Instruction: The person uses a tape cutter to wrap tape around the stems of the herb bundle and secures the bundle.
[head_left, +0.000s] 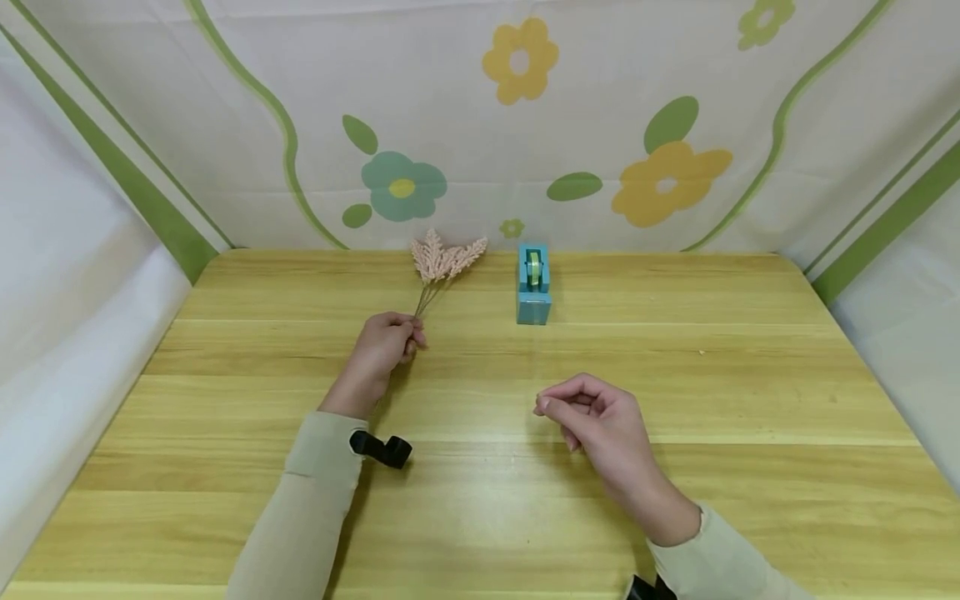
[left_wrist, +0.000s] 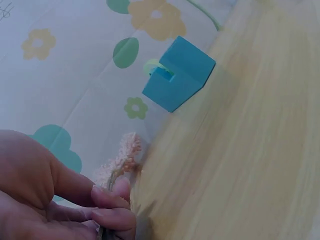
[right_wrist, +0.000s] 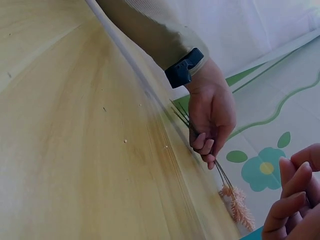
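My left hand [head_left: 386, 346] grips the thin stems of several pale pink artificial flower sprigs [head_left: 442, 258], their fluffy heads pointing toward the back of the table. In the right wrist view the stem ends [right_wrist: 181, 115] stick out behind that hand. A blue tape dispenser [head_left: 533, 283] with a yellowish-green roll stands at the back, right of the sprigs. From its front a faint, clear strip of tape [head_left: 536, 358] runs toward my right hand [head_left: 600, 421], which pinches the end between thumb and forefinger above the table.
The wooden table [head_left: 750, 400] meets a white curtain [head_left: 465, 125] with printed flowers right behind the dispenser. White fabric hangs on both sides. Black wrist cameras sit on both sleeves; the left one [head_left: 382, 450] juts inward over the table.
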